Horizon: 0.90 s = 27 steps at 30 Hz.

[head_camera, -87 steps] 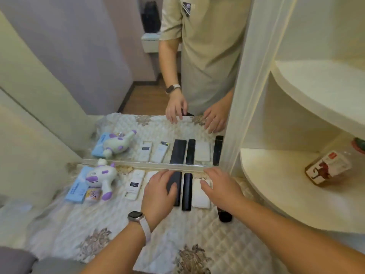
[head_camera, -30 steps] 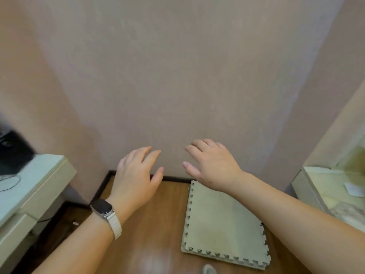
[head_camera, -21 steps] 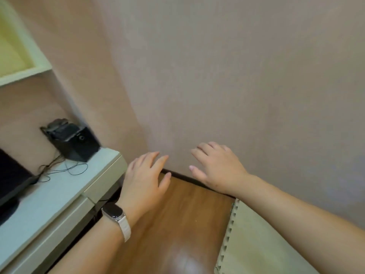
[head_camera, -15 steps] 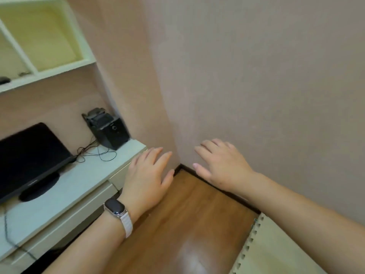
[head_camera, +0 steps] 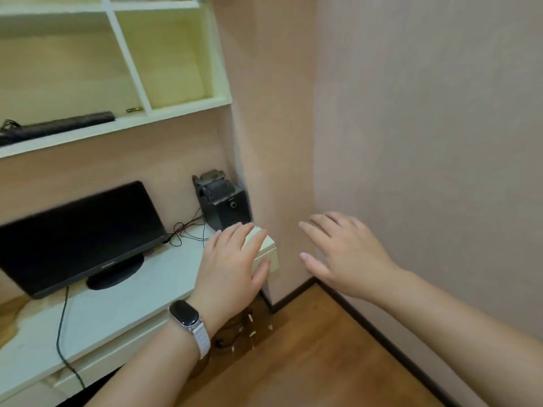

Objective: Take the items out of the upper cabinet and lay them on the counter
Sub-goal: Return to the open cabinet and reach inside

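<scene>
Head view: I look at a room corner, with both my hands out in front of me.
My left hand point(head_camera: 232, 265): flat, palm down, fingers straight and close together. It holds nothing. It is over the corner of the long white desk point(head_camera: 123, 301); I cannot tell if it touches it.
Wrist: a black watch with a white strap point(head_camera: 188, 318) is on my left arm.
My right hand point(head_camera: 343, 254): up in the air in front of the plain pink wall point(head_camera: 426, 127), fingers loose and a little apart. It holds nothing.
White open wall cabinet point(head_camera: 176, 111): high up on the left, above the desk and well apart from both hands.
Left cubby point(head_camera: 58, 77): a long flat black bar point(head_camera: 67, 124) lies on its floor, with tangled black cords point(head_camera: 7, 127) at its left end. A small dark stick point(head_camera: 134, 109) lies near the white divider; it is too small to tell what it is.
Right cubby point(head_camera: 173, 60): pale yellow inside.
On the desk: a black flat screen on a round foot point(head_camera: 79, 230) stands on the left. A black box speaker point(head_camera: 226, 205) stands in the corner, just behind my left fingers. Thin black wires point(head_camera: 188, 232) lie between them.
Brown wood floor point(head_camera: 308, 356): under my arms.
</scene>
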Each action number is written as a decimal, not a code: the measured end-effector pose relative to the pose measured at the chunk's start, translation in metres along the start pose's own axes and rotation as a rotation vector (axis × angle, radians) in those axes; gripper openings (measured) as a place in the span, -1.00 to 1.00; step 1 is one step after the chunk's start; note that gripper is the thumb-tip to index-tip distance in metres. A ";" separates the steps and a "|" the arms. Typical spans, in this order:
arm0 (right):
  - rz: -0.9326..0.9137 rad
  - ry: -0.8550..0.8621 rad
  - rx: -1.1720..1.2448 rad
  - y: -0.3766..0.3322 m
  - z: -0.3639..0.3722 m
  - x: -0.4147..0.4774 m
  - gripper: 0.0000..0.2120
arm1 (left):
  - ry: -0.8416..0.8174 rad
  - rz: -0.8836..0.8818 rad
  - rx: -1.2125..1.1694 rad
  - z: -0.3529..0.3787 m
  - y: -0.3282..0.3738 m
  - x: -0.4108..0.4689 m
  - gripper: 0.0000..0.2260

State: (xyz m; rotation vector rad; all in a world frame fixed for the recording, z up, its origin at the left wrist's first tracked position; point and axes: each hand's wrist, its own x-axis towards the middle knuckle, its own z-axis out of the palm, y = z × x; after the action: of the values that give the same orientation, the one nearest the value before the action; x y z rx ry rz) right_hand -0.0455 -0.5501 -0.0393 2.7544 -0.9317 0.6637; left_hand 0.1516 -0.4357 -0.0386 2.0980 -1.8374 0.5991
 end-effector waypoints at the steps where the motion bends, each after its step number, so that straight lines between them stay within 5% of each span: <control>1: 0.003 -0.005 -0.007 -0.002 0.006 0.016 -0.45 | 0.010 0.001 -0.012 0.006 -0.014 0.011 -0.59; 12: -0.032 0.078 -0.132 -0.027 0.038 0.192 -0.46 | 0.179 0.015 -0.076 0.046 -0.166 0.117 -0.62; 27: -0.100 0.332 -0.085 -0.002 0.057 0.366 -0.47 | 0.326 0.027 0.099 0.030 -0.260 0.243 -0.61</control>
State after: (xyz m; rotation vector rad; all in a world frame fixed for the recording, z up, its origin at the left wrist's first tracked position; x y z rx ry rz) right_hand 0.2349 -0.7619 0.0778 2.4910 -0.7259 0.9986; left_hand 0.4367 -0.6227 0.0677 1.9003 -1.6827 0.9924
